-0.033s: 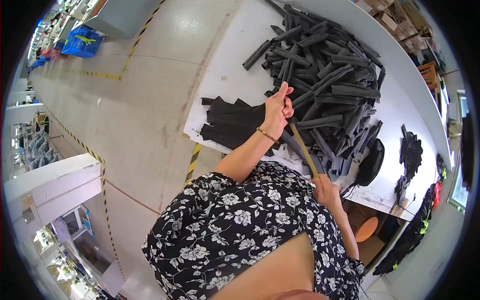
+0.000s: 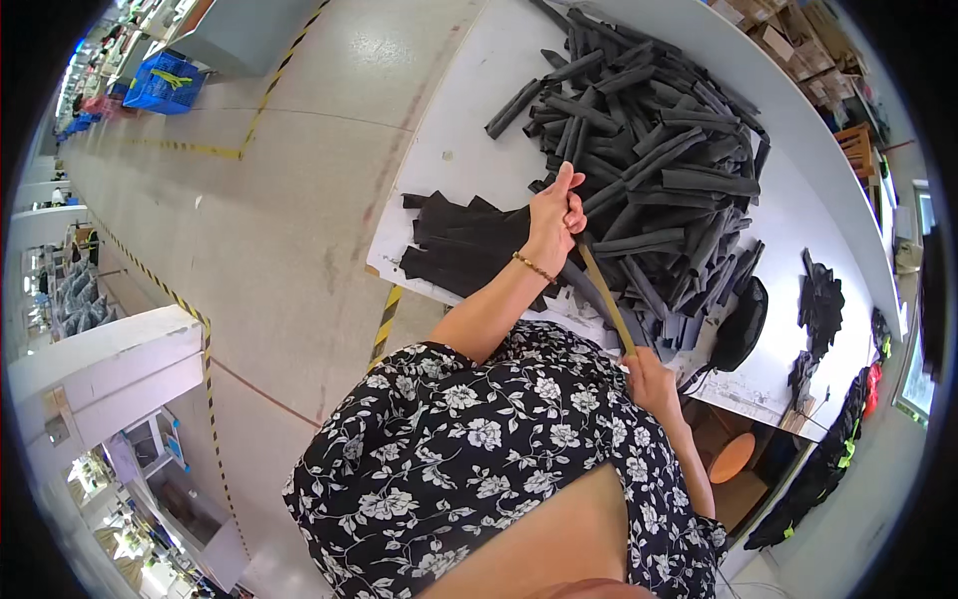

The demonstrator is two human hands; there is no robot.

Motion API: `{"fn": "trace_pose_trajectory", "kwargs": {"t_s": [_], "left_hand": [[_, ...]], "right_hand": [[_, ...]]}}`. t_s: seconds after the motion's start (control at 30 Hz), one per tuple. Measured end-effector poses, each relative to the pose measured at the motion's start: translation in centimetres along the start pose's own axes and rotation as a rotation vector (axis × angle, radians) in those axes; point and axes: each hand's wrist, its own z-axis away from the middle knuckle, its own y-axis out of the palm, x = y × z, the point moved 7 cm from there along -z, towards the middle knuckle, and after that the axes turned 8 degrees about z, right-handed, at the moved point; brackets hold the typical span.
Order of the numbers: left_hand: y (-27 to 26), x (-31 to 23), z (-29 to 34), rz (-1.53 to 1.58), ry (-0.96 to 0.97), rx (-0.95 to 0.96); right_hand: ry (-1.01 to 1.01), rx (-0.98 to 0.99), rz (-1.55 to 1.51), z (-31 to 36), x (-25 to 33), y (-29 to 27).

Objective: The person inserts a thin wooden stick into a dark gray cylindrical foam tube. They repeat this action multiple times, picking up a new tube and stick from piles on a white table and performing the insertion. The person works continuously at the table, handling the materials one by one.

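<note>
My left hand [image 2: 557, 215] is closed in front of the black pile, its fingers curled and pressed together. What it grips is hidden by the fingers; a bit of dark material shows just below them. From there a narrow, yellowish stick [image 2: 605, 297] slants down to the right. My right hand [image 2: 654, 384], close to my body, is wrapped round the stick's lower end. Beyond my hands, rolled black fabric pieces [image 2: 659, 150] are heaped on the white table [image 2: 449, 130]. Flat black fabric pieces [image 2: 464, 240] lie stacked left of my left wrist.
On the table's right part are a black rounded object [image 2: 740, 324] and a small black bunch [image 2: 818, 309]. A raised white board [image 2: 848, 170] edges the far side. An orange round seat [image 2: 732, 458] is below the table at right. A blue crate [image 2: 165, 84] stands far left.
</note>
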Motion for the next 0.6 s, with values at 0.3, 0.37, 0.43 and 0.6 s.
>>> {"fn": "trace_pose_trajectory", "kwargs": {"t_s": [0.3,0.37,0.43,0.6], "left_hand": [[0.1,-0.1,1.8,0.224,-0.103,-0.085],[-2.7,-0.7,-1.5,0.183,-0.080,0.106],[-4.6,-3.2,-4.5,0.236,0.014,0.073],[-7.8,-11.7,-7.1,0.344,0.338,0.015]], "right_hand": [[0.322,0.129,-0.644,-2.2,-1.0,2.2],[0.272,0.158,-0.561,-2.4,-0.6,2.1],[0.329,0.278,-0.542,-0.5,0.7,0.3],[0.251,0.494,-0.546,4.0,-1.8,-5.0]]}}
